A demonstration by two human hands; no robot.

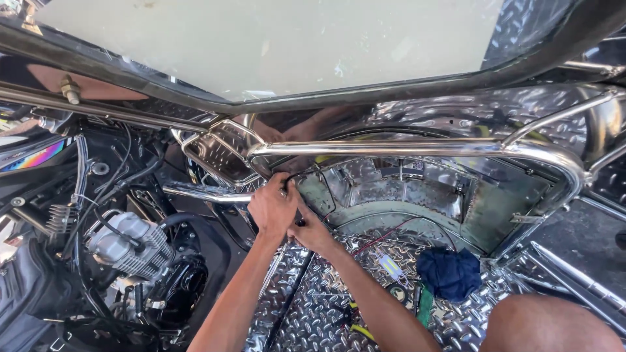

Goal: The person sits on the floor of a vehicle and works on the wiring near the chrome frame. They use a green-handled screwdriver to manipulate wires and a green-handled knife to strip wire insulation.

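Checker-plate metal floor [313, 306] lines this sidecar, chrome rail [417, 148] above. Our left hand [272, 207] pinches a thin black wire [324, 184] by the rail's bend; our right hand [310, 233] closes beneath it — on what, we cannot tell. We'd keep the wire slack — no tugging.

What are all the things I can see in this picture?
Engine: one, silver and black, lower left.
Chrome rail: one, shiny, across the middle.
Tread-plate floor: one, silver, under the arms.
Cloth: one, dark blue, on the floor at right.
Red wire: one, along the floor.
Windscreen: one, pale, at top.
Left hand: one, at the rail's left end, on dark wires.
Right hand: one, just below it.
Knee: one, bare, bottom right.
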